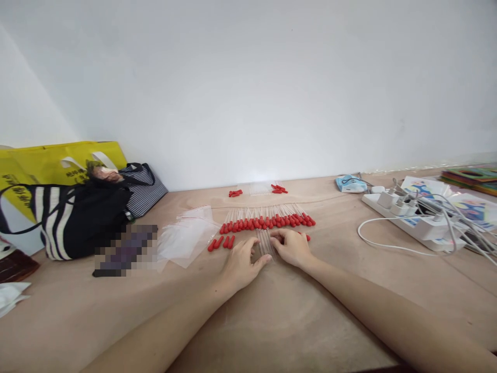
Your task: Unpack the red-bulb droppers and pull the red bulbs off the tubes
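Note:
My left hand [241,261] and my right hand [292,246] rest on the brown table [272,321], on either side of a small bunch of clear glass tubes [265,242]. Both hands have their fingers curled in against the bunch. Just beyond them lies a row of several droppers with red rubber bulbs [267,221]. Three loose red bulbs [221,242] lie left of my left hand. More red bulbs [235,193] and clear tubes [261,189] sit farther back by the wall.
Clear zip bags [186,235] lie left of the droppers. A black and striped bag [73,217] and a yellow bag [58,160] stand at the left. A white power strip [411,217] with plugs and cables, a face mask [350,183] and coloured papers [466,204] occupy the right.

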### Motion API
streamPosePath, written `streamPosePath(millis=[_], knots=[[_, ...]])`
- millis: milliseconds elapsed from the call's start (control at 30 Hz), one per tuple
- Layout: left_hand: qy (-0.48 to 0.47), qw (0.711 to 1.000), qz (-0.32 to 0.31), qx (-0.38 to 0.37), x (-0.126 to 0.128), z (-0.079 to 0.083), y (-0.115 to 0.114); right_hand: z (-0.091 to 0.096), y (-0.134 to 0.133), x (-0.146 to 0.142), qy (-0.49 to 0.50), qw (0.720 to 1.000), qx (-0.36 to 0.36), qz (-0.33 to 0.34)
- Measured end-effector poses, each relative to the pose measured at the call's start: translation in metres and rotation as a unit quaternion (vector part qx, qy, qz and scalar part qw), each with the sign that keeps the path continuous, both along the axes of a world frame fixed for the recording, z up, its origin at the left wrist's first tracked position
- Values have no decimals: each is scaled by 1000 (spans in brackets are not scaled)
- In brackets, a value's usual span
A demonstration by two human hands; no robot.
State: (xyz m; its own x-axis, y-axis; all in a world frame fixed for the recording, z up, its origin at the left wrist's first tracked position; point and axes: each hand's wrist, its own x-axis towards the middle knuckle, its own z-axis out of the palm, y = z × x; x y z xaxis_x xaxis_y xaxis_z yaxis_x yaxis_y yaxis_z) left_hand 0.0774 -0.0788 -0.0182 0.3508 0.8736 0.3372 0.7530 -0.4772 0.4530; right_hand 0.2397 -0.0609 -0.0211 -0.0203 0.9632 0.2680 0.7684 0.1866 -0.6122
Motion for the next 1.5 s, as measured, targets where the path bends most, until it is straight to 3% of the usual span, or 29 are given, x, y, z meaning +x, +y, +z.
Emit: streamPosePath(millis=[200,367,667,800,933,1033,1133,1267,1400,1500], knots=[[61,992,34,107,-18,22,22,-4,-7,6,-2,998,55,13],[194,972,72,112,-29,39,57,-5,-10,10,-9,999,42,21],[247,959,62,122,-28,34,68,-2,-9,8,8,1000,21,14],[172,973,38,151,-33,32,71,-2,-9,8,9,999,35,12],[-37,980,70,182,-46,30,60,-6,-9,8,8,998,55,10],[-222,968,78,86,-54,23,42,-9,-8,9,-1,992,126,10],[-322,946,15,-41,-54,14,23,-6,-7,13,-37,967,249,30],[-307,942,-97,-91,-46,6,7,1,-7,19,-125,925,342,106],[-256,947,-167,-102,-40,6,0,1,-8,17,-166,898,355,202],[-209,957,-186,-77,-40,9,-3,-2,-9,14,-160,890,358,232]])
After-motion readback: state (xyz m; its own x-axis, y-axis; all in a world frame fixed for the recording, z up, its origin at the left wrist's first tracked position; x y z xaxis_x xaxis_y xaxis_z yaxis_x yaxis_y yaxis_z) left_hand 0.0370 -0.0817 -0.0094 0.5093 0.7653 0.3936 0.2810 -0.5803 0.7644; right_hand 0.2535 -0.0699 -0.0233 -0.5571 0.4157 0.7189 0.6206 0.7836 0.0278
